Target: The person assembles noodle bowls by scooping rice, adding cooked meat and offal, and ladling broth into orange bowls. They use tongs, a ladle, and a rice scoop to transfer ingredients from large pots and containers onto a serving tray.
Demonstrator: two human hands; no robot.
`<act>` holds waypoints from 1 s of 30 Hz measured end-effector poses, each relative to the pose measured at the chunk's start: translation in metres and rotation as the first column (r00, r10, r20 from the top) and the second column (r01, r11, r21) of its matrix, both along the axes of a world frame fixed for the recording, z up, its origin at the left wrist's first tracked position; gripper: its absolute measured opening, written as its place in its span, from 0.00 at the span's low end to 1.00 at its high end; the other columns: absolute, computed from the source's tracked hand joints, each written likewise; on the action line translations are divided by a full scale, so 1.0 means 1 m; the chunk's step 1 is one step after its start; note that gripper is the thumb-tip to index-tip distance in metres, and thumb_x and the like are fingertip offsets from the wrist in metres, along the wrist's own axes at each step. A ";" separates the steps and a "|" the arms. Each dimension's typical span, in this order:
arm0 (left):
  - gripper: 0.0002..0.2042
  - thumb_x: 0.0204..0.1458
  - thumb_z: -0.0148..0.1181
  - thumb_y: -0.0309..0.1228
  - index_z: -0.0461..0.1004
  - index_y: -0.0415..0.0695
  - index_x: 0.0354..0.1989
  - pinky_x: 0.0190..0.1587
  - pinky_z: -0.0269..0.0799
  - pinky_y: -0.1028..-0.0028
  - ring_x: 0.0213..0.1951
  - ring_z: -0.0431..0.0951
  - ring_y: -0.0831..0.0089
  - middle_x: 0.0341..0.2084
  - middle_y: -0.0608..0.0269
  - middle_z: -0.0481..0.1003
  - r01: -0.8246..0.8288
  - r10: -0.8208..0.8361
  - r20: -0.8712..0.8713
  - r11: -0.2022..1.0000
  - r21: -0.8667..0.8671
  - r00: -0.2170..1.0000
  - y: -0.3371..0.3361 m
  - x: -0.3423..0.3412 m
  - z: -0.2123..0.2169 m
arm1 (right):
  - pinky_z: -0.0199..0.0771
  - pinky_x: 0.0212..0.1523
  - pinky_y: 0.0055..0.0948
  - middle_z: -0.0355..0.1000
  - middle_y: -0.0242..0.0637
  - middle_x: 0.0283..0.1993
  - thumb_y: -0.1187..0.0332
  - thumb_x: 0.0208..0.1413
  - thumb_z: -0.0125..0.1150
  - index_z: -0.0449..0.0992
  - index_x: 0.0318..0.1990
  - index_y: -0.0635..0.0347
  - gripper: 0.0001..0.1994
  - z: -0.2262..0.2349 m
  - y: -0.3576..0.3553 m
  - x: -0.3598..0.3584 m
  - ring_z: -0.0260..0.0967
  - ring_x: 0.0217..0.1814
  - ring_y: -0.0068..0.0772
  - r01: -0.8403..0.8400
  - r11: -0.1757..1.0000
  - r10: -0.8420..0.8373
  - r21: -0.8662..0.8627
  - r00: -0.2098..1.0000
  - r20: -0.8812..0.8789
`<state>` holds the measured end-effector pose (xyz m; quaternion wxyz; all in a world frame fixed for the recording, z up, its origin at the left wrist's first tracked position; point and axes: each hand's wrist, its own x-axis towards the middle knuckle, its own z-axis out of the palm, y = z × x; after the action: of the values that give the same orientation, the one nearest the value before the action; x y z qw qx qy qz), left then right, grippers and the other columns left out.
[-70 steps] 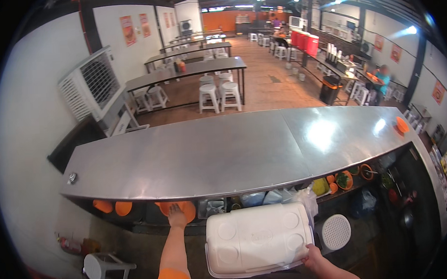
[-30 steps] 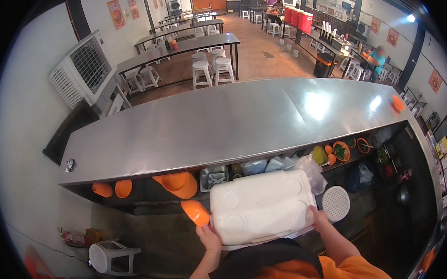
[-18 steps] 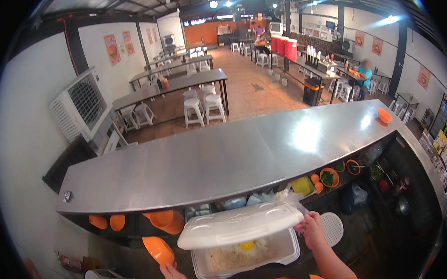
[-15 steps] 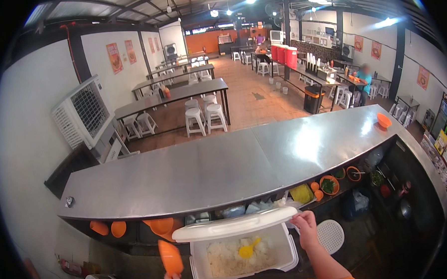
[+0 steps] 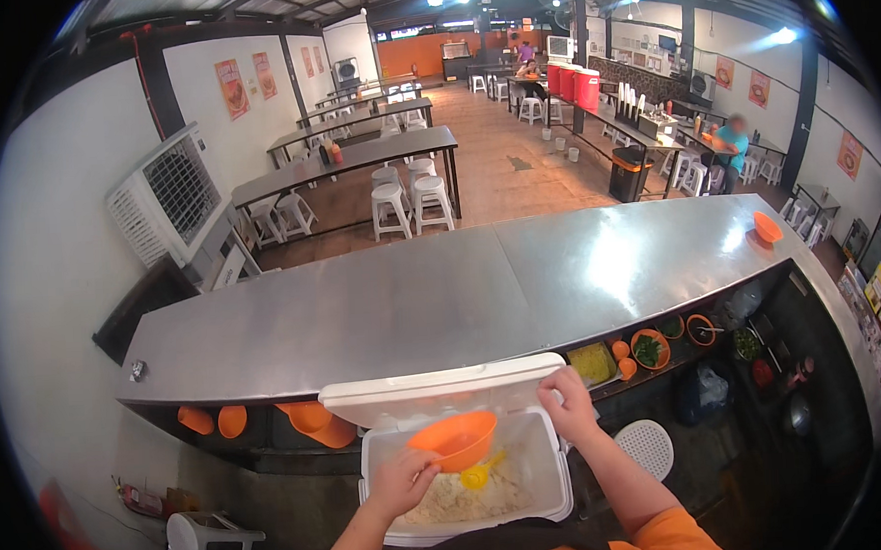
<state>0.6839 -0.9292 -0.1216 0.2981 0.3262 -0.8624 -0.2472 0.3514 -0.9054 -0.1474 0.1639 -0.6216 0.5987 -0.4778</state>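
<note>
My left hand (image 5: 403,483) grips the rim of an orange bowl (image 5: 458,439), tilted above a white cooler box (image 5: 565,486). Inside the box lies what looks like cooked rice (image 5: 460,505). On it rests a yellow scoop (image 5: 481,473), partly covered by the bowl. The box's white lid (image 5: 367,404) is raised along the far side, leaning toward the counter. My right hand (image 5: 569,407) is closed at the lid's right end, its fingers curled round the edge.
A long steel counter (image 5: 412,306) runs across in front. Its under-shelf holds orange bowls (image 5: 319,423), a tray of yellow food (image 5: 592,363) and a bowl of greens (image 5: 650,348). White stools stand right (image 5: 645,450) and left (image 5: 211,543). Another orange bowl (image 5: 767,227) sits at the counter's far right.
My left hand has brought the orange bowl from left of the box to over the rice. The lid stands further up, with my right hand still at its right end.
</note>
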 end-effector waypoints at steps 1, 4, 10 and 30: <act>0.06 0.52 0.63 0.29 0.78 0.45 0.38 0.38 0.74 0.66 0.34 0.78 0.60 0.31 0.59 0.78 0.023 -0.024 -0.027 0.999 -0.038 0.999 -0.007 -0.007 0.006 | 0.73 0.49 0.29 0.68 0.44 0.46 0.64 0.56 0.63 0.73 0.45 0.64 0.14 0.001 0.001 -0.001 0.70 0.46 0.35 -0.002 0.997 0.011 0.080 0.994 -0.106; 0.08 0.50 0.63 0.26 0.78 0.45 0.39 0.39 0.74 0.65 0.36 0.77 0.61 0.32 0.60 0.78 0.120 -0.121 0.005 0.981 -0.155 0.993 -0.010 -0.029 0.017 | 0.72 0.54 0.31 0.71 0.45 0.53 0.60 0.54 0.65 0.70 0.58 0.63 0.26 0.003 0.000 0.006 0.69 0.55 0.34 -0.142 0.951 0.130 0.274 0.990 0.062; 0.16 0.44 0.64 0.24 0.79 0.48 0.44 0.49 0.73 0.63 0.46 0.77 0.58 0.41 0.58 0.77 0.331 -0.308 0.121 0.878 -0.346 0.944 0.004 -0.065 -0.001 | 0.72 0.54 0.29 0.70 0.41 0.59 0.67 0.53 0.64 0.67 0.63 0.63 0.29 0.000 -0.024 -0.015 0.68 0.58 0.30 -0.619 0.645 0.019 0.448 0.599 0.801; 0.25 0.37 0.70 0.34 0.71 0.49 0.47 0.55 0.66 0.63 0.50 0.73 0.63 0.43 0.63 0.75 -0.156 0.082 0.585 0.985 0.078 0.807 0.159 0.026 -0.198 | 0.73 0.53 0.40 0.75 0.44 0.51 0.73 0.56 0.52 0.73 0.57 0.51 0.20 -0.061 -0.013 0.000 0.71 0.50 0.49 -0.284 0.930 0.362 0.235 0.822 -0.439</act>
<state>0.7099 -0.7700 -0.3193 0.0156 0.4569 -0.8731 -0.1691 0.3509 -0.9189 -0.2080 0.1399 -0.7969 0.5423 -0.2264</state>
